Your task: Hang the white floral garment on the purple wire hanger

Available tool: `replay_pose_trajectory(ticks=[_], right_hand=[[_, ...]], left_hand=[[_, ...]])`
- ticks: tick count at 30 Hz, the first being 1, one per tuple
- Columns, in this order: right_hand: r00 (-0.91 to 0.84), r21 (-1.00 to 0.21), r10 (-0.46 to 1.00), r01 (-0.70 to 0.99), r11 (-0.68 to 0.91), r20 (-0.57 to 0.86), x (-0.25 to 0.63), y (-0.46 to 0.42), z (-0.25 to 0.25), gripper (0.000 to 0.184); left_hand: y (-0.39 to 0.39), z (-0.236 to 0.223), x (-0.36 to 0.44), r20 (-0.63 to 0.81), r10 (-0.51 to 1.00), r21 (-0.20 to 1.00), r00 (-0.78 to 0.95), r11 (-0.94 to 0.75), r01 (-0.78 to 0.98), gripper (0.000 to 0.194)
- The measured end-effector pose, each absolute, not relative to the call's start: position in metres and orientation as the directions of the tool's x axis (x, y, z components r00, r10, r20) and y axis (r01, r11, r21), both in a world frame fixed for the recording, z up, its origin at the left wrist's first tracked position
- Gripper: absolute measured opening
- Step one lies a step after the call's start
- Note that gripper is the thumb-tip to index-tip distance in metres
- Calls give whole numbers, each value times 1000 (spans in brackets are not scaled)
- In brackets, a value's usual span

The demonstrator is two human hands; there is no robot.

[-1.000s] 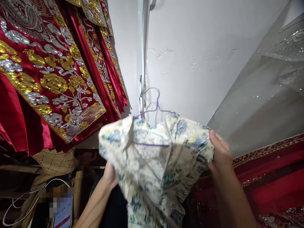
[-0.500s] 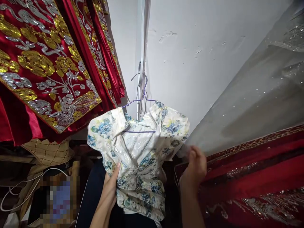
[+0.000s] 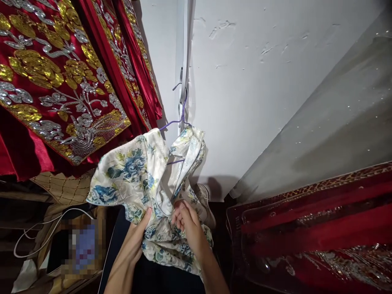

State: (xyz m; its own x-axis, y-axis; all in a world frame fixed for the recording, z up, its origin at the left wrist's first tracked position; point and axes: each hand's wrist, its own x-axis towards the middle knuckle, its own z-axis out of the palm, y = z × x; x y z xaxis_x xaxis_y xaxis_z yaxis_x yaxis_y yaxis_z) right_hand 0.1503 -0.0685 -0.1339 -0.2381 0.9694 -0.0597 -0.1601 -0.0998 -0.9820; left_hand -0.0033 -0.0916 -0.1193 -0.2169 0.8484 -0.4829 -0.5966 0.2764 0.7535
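Note:
A white short-sleeved blouse [image 3: 131, 163] with blue flowers hangs in the head view from a purple wire hanger [image 3: 183, 112]. Its V-shaped neckline shows the hanger's lower bar, and the body is gathered in folds. My left hand [image 3: 137, 232] grips the blouse's left side below the sleeve, thumb in front and the other fingers hidden behind the cloth. At the bottom of the neckline, my right hand [image 3: 186, 222] has its fingers curled in on the front of the fabric. The blouse is turned, so its right sleeve is mostly out of sight.
Red garments with gold and silver sequins [image 3: 79, 73] hang at the left. Below them, a wooden stool [image 3: 98, 245] carries a partly blurred item and a white cable [image 3: 39, 224]. A white wall [image 3: 245, 102] stands behind; clear-wrapped red sparkling fabric [image 3: 306, 241] fills the right.
My right hand has come in from the right to the front of the blouse. The blouse has turned, its left sleeve nearer and its right sleeve swung back. My left hand keeps its hold.

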Motion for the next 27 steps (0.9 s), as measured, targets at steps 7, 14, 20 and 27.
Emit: replay_pose_trajectory(ticks=[7,14,20,27], right_hand=[[-253,-973,966,-203,-111,-58,146,-74,-134,34],[-118,-980,991,-183,-78,-57,164,-67,-140,40],[-247,-992,967,-87,-90,-66,164,-78,-134,38],[-425,-991,901,-57,-124,-89,171,-57,-85,30]], left_hand=[[-92,-132,2,-523,851,690,-43,393,-608,64],[-93,-117,23,53,683,998,-729,-68,8,74],[-111,-156,50,200,935,963,-291,-132,236,28],[-96,-152,42,115,993,949,-37,-99,299,21]])
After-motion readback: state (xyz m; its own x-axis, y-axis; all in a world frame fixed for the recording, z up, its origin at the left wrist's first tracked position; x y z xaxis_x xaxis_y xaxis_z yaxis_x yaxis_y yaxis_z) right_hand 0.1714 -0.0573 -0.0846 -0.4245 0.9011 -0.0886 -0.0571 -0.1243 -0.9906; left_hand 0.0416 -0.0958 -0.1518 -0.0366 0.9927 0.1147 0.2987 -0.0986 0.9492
